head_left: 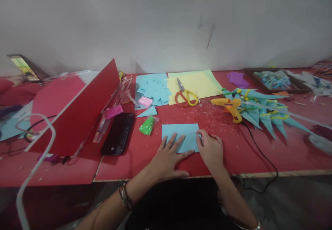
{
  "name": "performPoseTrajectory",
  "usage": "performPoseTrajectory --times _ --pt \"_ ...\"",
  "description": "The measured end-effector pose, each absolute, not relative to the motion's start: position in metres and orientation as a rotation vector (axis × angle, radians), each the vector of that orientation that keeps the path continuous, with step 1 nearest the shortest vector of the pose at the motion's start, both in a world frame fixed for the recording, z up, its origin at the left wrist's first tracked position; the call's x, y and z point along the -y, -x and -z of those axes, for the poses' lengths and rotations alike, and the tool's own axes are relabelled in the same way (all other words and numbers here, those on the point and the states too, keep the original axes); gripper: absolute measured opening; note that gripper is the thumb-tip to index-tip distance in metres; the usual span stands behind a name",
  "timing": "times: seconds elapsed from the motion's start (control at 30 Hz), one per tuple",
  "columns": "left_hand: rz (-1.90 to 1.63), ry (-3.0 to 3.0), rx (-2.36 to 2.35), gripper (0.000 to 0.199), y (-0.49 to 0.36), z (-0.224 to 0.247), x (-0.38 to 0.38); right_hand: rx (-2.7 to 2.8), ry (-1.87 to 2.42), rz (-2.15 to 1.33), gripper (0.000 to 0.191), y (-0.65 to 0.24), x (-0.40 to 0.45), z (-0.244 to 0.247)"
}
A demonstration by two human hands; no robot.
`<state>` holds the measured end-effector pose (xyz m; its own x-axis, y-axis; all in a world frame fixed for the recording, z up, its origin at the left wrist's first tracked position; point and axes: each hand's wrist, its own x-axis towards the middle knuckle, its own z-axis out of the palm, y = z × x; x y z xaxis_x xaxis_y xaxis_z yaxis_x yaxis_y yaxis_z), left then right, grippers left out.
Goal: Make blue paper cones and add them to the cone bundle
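Observation:
A light blue sheet of paper [189,131] lies flat on the red table near its front edge. My left hand [172,157] rests on the sheet with its fingers spread. At the sheet's right edge, my right hand [210,149] has thumb and forefinger pinched on the paper. Above the sheet lie scissors [185,93] with one red and one yellow handle. A yellow glue gun [229,107] lies to the right, near several blue paper cones [267,119]. To the left are a green clay packet [147,124] and a single blue cone [147,112].
A black phone [118,133] lies left of the hands, beside a standing red board [90,109]. Blue cut pieces [157,90] and yellow paper [204,83] lie toward the wall. A tray [282,91] sits at the back right. The glue gun's black cord [259,152] hangs over the front edge.

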<state>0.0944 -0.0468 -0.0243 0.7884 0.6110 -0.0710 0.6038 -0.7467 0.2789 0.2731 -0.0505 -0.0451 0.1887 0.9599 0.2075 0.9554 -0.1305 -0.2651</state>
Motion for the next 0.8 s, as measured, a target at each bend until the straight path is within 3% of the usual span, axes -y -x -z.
performPoseTrajectory --times 0.2,0.6,0.7,0.8 --pt "-0.022 -2.694 -0.935 0.070 -0.089 0.022 0.044 1.851 2.159 0.077 0.022 -0.271 0.052 0.043" --pt "0.054 -2.832 -1.216 0.056 -0.029 0.021 0.065 1.917 2.072 0.155 0.023 -0.278 0.055 0.042" --pt "0.092 -2.818 -1.280 0.055 -0.026 0.019 0.068 2.011 1.872 0.294 0.029 -0.269 0.066 0.037" --pt "0.134 -2.802 -1.301 0.055 -0.028 0.016 0.068 2.413 1.377 0.212 0.033 -0.254 0.083 0.034"
